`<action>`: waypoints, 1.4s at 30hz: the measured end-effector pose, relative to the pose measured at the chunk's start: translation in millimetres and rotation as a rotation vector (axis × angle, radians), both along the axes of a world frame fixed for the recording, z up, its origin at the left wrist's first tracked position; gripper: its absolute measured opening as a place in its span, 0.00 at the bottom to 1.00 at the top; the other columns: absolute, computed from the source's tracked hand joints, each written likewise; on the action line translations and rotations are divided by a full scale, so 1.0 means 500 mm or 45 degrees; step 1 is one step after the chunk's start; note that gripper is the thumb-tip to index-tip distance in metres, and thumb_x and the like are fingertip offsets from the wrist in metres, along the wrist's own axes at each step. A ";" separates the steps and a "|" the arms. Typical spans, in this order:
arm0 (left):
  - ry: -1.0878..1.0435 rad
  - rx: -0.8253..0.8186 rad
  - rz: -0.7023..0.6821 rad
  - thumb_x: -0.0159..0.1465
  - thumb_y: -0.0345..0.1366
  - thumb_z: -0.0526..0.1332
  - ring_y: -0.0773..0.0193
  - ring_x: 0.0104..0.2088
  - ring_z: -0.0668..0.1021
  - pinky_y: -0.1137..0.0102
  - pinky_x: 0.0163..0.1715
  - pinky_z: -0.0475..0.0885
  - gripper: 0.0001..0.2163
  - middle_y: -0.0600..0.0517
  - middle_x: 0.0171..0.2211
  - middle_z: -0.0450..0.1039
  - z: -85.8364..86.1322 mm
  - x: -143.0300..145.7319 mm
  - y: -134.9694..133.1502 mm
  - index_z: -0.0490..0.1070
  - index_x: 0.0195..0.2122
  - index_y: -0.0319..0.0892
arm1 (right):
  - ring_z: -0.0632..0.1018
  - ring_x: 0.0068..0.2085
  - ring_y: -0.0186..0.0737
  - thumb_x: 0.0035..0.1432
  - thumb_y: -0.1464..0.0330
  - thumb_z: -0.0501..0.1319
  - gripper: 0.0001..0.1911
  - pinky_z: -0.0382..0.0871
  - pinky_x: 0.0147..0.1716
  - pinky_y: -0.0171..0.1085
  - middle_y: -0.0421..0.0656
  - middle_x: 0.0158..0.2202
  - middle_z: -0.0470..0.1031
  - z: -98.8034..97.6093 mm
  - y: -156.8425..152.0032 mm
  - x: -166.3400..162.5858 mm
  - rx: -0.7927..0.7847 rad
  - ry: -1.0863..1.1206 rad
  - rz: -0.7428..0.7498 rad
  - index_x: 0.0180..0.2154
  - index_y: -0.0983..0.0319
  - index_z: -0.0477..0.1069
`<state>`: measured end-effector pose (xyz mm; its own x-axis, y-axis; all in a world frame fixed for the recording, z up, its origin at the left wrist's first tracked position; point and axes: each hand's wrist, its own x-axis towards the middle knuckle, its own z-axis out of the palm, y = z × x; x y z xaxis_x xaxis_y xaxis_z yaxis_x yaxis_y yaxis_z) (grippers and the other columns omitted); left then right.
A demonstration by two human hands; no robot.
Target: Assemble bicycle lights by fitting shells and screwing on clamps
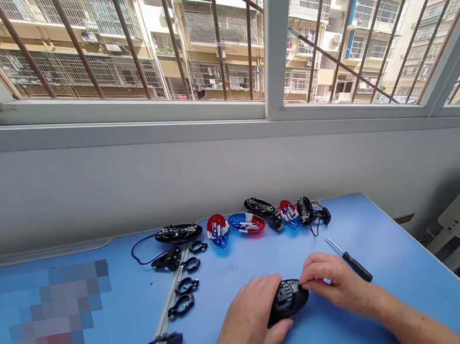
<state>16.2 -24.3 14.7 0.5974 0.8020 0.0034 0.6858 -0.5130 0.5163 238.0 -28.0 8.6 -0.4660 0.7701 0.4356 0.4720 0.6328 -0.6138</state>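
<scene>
Two hands on black oval shell (286, 299): left hand (250, 325) clasps it against worktop (394, 297); right hand (336, 281) fingertips pinch its top edge. Fitting step, likely. Next needs fine alignment; screwdriver (350, 260) near.

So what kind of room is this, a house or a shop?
Probably a small workroom or assembly spot, not a shop. A blue table by a barred window holds rows of black mouse parts, red and blue shells and a screwdriver. Both hands work on one black mouse.

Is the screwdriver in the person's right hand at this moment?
No: the screwdriver lies on the blue table beside the right hand, whose fingertips pinch at the black shell.
</scene>
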 end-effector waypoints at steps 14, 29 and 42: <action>-0.009 0.007 -0.013 0.54 0.32 0.62 0.52 0.42 0.72 0.64 0.39 0.65 0.14 0.49 0.41 0.73 -0.005 -0.003 0.002 0.65 0.42 0.45 | 0.77 0.31 0.35 0.64 0.69 0.56 0.12 0.69 0.29 0.31 0.46 0.33 0.78 0.009 0.000 0.010 0.121 -0.113 0.046 0.38 0.59 0.79; 0.000 0.028 0.000 0.54 0.32 0.61 0.53 0.42 0.72 0.65 0.39 0.66 0.15 0.50 0.42 0.73 -0.006 -0.003 0.002 0.65 0.43 0.46 | 0.72 0.28 0.34 0.59 0.71 0.58 0.08 0.64 0.28 0.32 0.40 0.26 0.74 0.020 -0.003 0.004 -0.285 -0.044 -0.171 0.29 0.61 0.74; -0.005 0.022 -0.005 0.54 0.32 0.61 0.53 0.41 0.73 0.65 0.39 0.66 0.13 0.49 0.41 0.73 -0.003 0.000 0.000 0.65 0.41 0.46 | 0.63 0.24 0.29 0.52 0.70 0.61 0.06 0.57 0.23 0.30 0.34 0.22 0.64 -0.003 0.001 -0.015 -0.727 0.092 -0.319 0.26 0.62 0.64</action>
